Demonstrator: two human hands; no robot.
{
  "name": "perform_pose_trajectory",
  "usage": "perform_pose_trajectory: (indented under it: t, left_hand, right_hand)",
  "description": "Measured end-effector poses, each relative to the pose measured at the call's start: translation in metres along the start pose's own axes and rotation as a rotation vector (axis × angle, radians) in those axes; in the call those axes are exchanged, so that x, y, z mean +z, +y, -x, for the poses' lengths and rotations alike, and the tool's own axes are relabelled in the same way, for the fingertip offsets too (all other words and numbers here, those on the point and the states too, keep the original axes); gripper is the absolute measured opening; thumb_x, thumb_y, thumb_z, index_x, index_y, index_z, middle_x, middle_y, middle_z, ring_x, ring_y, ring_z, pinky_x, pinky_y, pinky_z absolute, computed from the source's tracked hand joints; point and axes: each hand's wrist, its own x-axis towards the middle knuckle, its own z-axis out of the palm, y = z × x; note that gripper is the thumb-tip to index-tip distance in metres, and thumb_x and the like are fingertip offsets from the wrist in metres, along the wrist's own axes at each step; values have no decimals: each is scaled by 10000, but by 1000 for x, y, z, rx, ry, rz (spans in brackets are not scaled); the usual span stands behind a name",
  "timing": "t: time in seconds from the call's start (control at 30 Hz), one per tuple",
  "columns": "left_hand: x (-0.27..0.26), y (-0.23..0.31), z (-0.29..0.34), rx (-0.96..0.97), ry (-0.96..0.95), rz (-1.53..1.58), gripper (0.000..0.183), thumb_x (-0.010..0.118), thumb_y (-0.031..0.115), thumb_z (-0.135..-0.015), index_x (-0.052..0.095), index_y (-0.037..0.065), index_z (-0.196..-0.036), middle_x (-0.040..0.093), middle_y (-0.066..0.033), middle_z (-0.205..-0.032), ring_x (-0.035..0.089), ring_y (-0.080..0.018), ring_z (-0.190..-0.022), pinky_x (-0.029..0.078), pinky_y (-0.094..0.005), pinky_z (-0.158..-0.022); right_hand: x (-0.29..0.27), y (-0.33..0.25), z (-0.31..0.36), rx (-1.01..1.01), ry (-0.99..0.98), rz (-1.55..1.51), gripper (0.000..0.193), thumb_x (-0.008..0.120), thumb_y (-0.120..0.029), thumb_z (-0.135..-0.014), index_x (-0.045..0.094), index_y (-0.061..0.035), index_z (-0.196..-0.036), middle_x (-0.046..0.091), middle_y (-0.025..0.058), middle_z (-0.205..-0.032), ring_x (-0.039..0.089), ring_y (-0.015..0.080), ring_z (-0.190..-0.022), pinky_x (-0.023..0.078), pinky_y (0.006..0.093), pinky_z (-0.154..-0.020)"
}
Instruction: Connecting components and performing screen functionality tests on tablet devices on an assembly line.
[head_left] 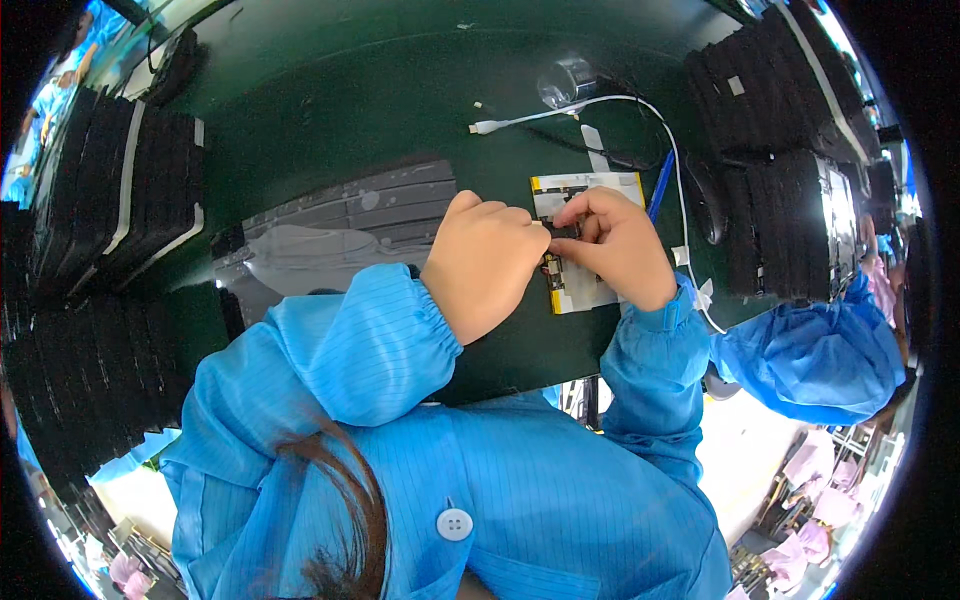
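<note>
Flat white-and-yellow pack [585, 291] is laid on the green worktop [350, 112], left of the white cable [661, 120], inside its bend. Dark component strip [556, 272] is faced away from the cable, probably so it can be reached by both hands.

Right hand [625, 245]: held over the pack on the cable side, fingers curled, thumb and index nearly pinched at the strip; whether anything small is gripped can't be told. Left hand [488, 255]: rolled into a loose fist, farther left of the cable, fingertips hidden, hold can't be told.

Film-covered grey panel [385, 210] is parked well left of the cable, likely out of the way.

Edges: pack's right side is hemmed in by blue pen [661, 185] and cable. Worktop's near edge is met around the cable's lower end. Room: green surface is seen below the cable's plug end and beyond its bend.
</note>
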Motion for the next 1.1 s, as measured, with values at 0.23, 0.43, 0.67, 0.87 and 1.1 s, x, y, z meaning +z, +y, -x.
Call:
perform_pose_trajectory:
  t: [0.23, 0.43, 0.67, 0.87, 1.1]
  left_hand:
    - [1, 0, 1, 9, 38, 11, 83, 647, 168, -707, 579, 126, -729, 561, -31, -703, 569, -220, -744, 374, -365, -672]
    - [-1, 0, 1, 5, 12, 0, 90, 648, 178, -710, 582, 124, -739, 564, -34, -703, 571, -226, -740, 378, -373, -666]
    - [-12, 1, -2, 41, -5, 29, 103, 648, 173, -710, 619, 123, -794, 567, -32, -701, 559, -224, -742, 383, -372, -666]
    - [-17, -2, -10, 82, 154, 57, 203, 673, 154, -689, 601, 91, -869, 569, -55, -804, 536, -253, -792, 404, -383, -715]
    - [-13, 2, -16, 168, 246, 198, 277, 670, 142, -709, 584, 77, -964, 585, -85, -941, 555, -285, -880, 418, -397, -825]
  right_hand:
    - [-1, -9, -3, -65, -26, 184, 248, 743, -87, -607, 618, -35, -815, 524, 72, -727, 497, 173, -586, 404, 290, -536]
    - [-8, -15, -8, -132, -77, 236, 275, 729, -121, -643, 624, -85, -894, 529, 94, -826, 533, 239, -749, 433, 337, -642]
    - [-1, -3, -7, -231, -49, 253, 230, 706, -145, -694, 643, -88, -908, 512, 99, -865, 541, 258, -799, 447, 341, -699]
    - [-10, 2, -5, -257, -43, 13, 142, 659, -136, -769, 650, -60, -888, 531, 71, -885, 535, 172, -777, 432, 286, -669]
    - [-21, 0, 0, 140, -176, -451, 162, 548, -165, -891, 610, -17, -913, 571, 4, -723, 493, 61, -608, 391, 207, -517]
